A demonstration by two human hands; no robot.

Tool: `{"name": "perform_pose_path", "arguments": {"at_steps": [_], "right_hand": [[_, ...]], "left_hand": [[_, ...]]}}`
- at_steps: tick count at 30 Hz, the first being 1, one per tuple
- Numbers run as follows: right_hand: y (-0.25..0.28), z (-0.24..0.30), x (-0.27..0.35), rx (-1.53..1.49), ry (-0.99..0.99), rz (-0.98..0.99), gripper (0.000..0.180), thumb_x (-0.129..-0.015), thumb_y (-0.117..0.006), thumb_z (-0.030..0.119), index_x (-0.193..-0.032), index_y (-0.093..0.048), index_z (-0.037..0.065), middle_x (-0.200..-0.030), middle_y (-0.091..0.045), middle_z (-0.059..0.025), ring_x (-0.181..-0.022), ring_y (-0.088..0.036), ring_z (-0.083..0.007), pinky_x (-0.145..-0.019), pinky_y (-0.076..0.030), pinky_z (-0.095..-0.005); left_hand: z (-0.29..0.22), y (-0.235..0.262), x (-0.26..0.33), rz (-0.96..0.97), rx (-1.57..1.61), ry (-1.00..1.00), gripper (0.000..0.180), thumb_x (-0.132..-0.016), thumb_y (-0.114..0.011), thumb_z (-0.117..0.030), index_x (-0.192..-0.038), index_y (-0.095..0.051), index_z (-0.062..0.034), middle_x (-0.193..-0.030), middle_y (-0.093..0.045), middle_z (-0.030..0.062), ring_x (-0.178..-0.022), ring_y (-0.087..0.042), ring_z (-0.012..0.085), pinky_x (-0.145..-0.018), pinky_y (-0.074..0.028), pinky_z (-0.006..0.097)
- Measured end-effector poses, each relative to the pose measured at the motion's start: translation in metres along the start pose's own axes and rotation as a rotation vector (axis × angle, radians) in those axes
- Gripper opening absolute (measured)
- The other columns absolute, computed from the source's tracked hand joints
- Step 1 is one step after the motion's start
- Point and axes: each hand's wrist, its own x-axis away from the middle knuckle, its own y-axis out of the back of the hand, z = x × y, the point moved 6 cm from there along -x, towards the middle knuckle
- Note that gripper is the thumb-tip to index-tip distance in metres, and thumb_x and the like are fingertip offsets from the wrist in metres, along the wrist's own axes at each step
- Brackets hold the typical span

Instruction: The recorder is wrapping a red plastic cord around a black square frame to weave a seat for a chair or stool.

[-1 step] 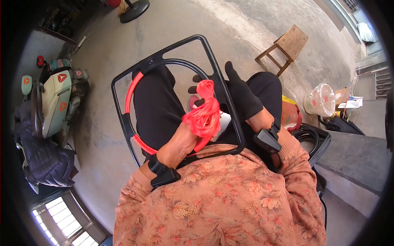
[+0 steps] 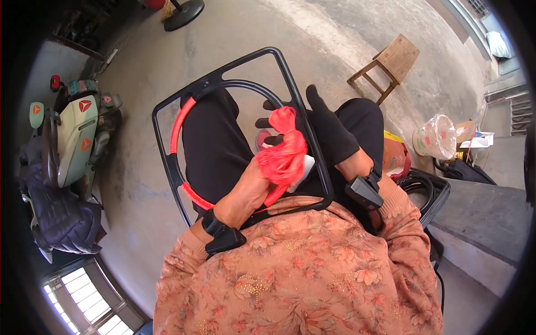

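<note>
Concrete floor (image 2: 268,33) is lying beneath a seated person with a black frame (image 2: 279,56) resting across the lap. Left forearm is reaching forward over the frame; the left hand (image 2: 254,181) is closing around a bunch of red strip (image 2: 285,151), just inside the frame's right bar. Right hand (image 2: 329,131), in a black glove, is extending flat, fingers open, touching that bar. Red wrapping is covering the frame's inner ring (image 2: 177,125) on its left side.

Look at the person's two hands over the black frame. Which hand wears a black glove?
The right hand wears the black glove; it rests on the black frame. The left hand is bare and grips a bundle of red cord.
</note>
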Motion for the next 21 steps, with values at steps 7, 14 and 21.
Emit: {"name": "perform_pose_path", "arguments": {"at_steps": [7, 14, 21], "right_hand": [[0.000, 0.015, 0.008, 0.419, -0.045, -0.145, 0.036, -0.085, -0.066, 0.018, -0.115, -0.055, 0.001, -0.102, -0.063, -0.0107, -0.087, -0.062, -0.0144, -0.076, -0.050, -0.0273], [0.022, -0.018, 0.052, 0.600, -0.060, -0.247, 0.028, -0.084, -0.066, 0.018, -0.105, -0.060, 0.000, -0.090, -0.064, -0.0027, -0.080, -0.059, -0.0083, -0.073, -0.048, -0.0254], [0.026, -0.030, 0.051, 0.190, -0.135, -0.075, 0.036, -0.089, -0.058, 0.021, -0.118, -0.054, 0.000, -0.110, -0.060, -0.0034, -0.096, -0.057, -0.0099, -0.086, -0.046, -0.0244]], "left_hand": [[0.003, 0.009, -0.009, -0.123, 0.031, -0.089, 0.014, -0.088, -0.057, -0.006, -0.100, -0.057, 0.0017, -0.092, -0.063, 0.0089, -0.079, -0.064, 0.0155, -0.070, -0.055, 0.029], [-0.006, 0.012, -0.012, -0.079, 0.017, -0.098, 0.009, -0.090, -0.057, -0.008, -0.096, -0.058, -0.0013, -0.091, -0.063, 0.0062, -0.082, -0.063, 0.0131, -0.074, -0.053, 0.027], [-0.021, -0.002, 0.000, -0.039, -0.051, -0.086, 0.010, -0.093, -0.054, -0.013, -0.092, -0.056, -0.0034, -0.083, -0.063, 0.0056, -0.072, -0.064, 0.0120, -0.064, -0.054, 0.025]]}}
